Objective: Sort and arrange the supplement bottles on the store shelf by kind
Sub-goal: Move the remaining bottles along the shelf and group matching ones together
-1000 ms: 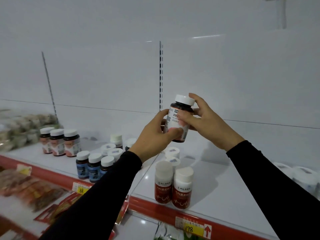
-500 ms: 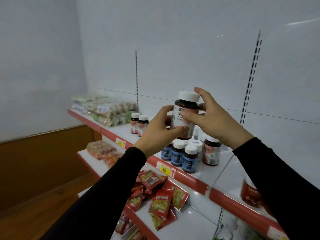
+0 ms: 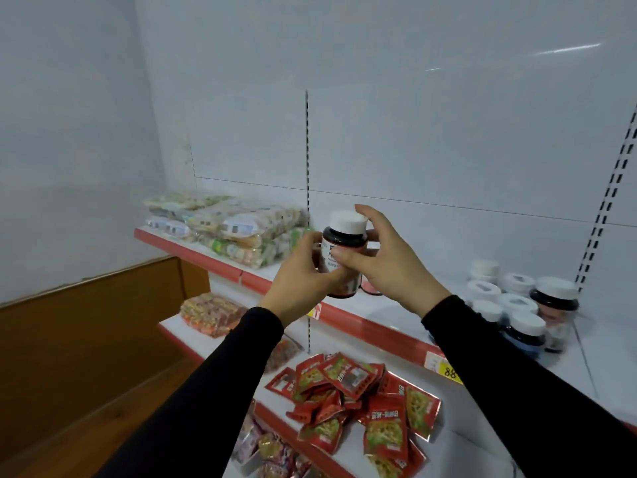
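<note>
At the far left of the upper white shelf with its red front edge (image 3: pixel 220 270) lies a stack of clear-wrapped, pale green and white food packs (image 3: pixel 224 229), and on the shelf below sits a bundle of orange and pink wrapped snacks (image 3: pixel 210 313). Moving right, the left hand (image 3: pixel 300 281), in a black sleeve, curls its fingers and thumb around the lower body of a dark brown supplement bottle with a white cap and a white label (image 3: pixel 341 253), gripping it from the left. The bottle is upright, held in the air above the front edge of the upper shelf. The right hand (image 3: pixel 389 267) closes on the same bottle from the right, thumb across the label and fingers arched behind the cap. Below the hands, a loose heap of red foil snack sachets (image 3: pixel 365 398) lies on the lower shelf. Further right, a yellow price tag (image 3: pixel 450 372) sits on the red edge, and on the upper shelf stands a cluster of white-capped bottles (image 3: pixel 517 305), some dark with blue labels; the view there is blurred
</note>
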A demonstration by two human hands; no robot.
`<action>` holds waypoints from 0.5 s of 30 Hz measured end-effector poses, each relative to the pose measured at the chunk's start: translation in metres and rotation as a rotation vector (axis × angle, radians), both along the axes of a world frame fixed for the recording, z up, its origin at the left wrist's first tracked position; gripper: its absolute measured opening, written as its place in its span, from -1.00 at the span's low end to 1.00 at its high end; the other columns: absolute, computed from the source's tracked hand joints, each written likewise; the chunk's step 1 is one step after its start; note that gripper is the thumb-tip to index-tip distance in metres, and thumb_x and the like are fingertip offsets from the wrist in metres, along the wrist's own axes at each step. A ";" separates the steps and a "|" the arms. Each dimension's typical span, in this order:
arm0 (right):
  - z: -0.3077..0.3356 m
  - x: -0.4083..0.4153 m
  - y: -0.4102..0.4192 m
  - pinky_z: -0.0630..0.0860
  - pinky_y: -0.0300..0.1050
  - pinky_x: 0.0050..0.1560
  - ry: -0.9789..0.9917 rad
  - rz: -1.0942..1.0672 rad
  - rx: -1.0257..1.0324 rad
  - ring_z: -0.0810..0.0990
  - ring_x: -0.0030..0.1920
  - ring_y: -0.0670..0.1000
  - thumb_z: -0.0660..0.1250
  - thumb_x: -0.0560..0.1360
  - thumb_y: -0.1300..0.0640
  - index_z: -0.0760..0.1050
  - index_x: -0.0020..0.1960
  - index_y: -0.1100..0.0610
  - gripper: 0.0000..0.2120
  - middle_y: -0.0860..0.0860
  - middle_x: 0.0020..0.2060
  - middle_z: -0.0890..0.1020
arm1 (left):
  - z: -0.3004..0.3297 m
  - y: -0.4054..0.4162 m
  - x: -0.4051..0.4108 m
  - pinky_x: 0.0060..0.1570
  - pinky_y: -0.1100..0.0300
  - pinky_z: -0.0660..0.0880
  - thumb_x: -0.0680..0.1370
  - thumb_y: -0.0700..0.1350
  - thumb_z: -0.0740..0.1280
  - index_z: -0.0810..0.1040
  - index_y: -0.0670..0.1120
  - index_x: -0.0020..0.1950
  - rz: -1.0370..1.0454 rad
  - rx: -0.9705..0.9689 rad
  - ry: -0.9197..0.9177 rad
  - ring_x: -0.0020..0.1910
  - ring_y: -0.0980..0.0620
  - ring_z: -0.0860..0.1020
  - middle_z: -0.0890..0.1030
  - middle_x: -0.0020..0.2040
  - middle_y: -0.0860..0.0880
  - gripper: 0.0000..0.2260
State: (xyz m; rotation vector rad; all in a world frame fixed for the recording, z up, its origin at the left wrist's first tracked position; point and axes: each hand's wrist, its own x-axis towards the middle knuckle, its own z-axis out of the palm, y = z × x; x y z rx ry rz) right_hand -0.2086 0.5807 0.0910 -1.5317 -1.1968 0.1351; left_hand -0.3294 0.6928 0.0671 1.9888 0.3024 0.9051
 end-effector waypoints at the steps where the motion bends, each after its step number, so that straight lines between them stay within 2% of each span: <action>1: -0.003 0.001 0.013 0.50 -0.35 -0.23 -0.001 -0.003 -0.009 0.60 0.04 -0.16 0.50 0.42 -0.06 0.21 0.46 -0.25 -0.28 -0.10 0.20 0.49 | -0.002 0.012 0.003 0.07 -0.13 0.58 0.41 0.13 0.49 0.40 0.10 0.27 0.006 -0.006 -0.002 0.07 -0.05 0.62 0.63 0.11 -0.02 -0.51; 3: -0.008 0.008 0.036 0.48 -0.38 -0.24 -0.007 -0.005 -0.022 0.60 0.06 -0.13 0.50 0.42 -0.05 0.21 0.46 -0.24 -0.28 -0.08 0.22 0.49 | -0.007 0.035 0.011 0.08 -0.06 0.59 0.38 0.14 0.50 0.39 0.10 0.29 0.010 -0.013 0.006 0.08 0.05 0.61 0.61 0.14 0.05 -0.46; 6: -0.019 0.027 0.068 0.47 -0.31 -0.05 -0.019 -0.016 -0.032 0.59 0.15 -0.04 0.50 0.41 -0.04 0.21 0.46 -0.23 -0.26 -0.14 0.19 0.50 | -0.015 0.064 0.029 0.11 -0.01 0.58 0.40 0.10 0.50 0.39 0.15 0.30 0.005 0.012 0.030 0.09 0.09 0.60 0.59 0.15 0.11 -0.47; 8: -0.026 0.041 0.087 0.47 -0.30 -0.03 -0.009 -0.030 -0.041 0.59 0.13 -0.10 0.51 0.37 -0.08 0.19 0.46 -0.25 -0.23 -0.22 0.12 0.50 | -0.020 0.083 0.043 0.10 0.01 0.59 0.40 0.10 0.50 0.40 0.16 0.28 0.017 0.016 0.041 0.06 0.10 0.61 0.60 0.12 0.13 -0.50; 10: -0.032 0.054 0.105 0.48 -0.31 -0.05 0.022 -0.049 -0.045 0.57 0.12 -0.16 0.52 0.34 -0.12 0.21 0.46 -0.21 -0.21 -0.23 0.11 0.51 | -0.023 0.102 0.057 0.08 0.06 0.59 0.39 0.10 0.51 0.41 0.13 0.28 0.032 0.006 0.048 0.04 0.13 0.61 0.61 0.11 0.13 -0.49; 13: -0.046 0.070 0.130 0.47 -0.35 -0.10 0.055 -0.084 -0.060 0.56 0.12 -0.19 0.52 0.33 -0.17 0.31 0.43 -0.13 -0.26 -0.25 0.11 0.54 | -0.031 0.127 0.073 -0.08 0.19 0.57 0.33 0.11 0.50 0.43 0.11 0.23 0.035 -0.001 0.056 -0.10 0.22 0.60 0.62 0.04 0.11 -0.48; 15: -0.055 0.077 0.141 0.47 -0.30 -0.05 0.067 -0.115 -0.096 0.57 0.14 -0.17 0.49 0.35 -0.19 0.37 0.39 -0.08 -0.33 -0.23 0.12 0.56 | -0.038 0.141 0.081 -0.20 0.32 0.52 0.34 0.09 0.51 0.43 0.10 0.20 0.030 -0.017 0.059 -0.16 0.30 0.58 0.62 0.02 0.13 -0.51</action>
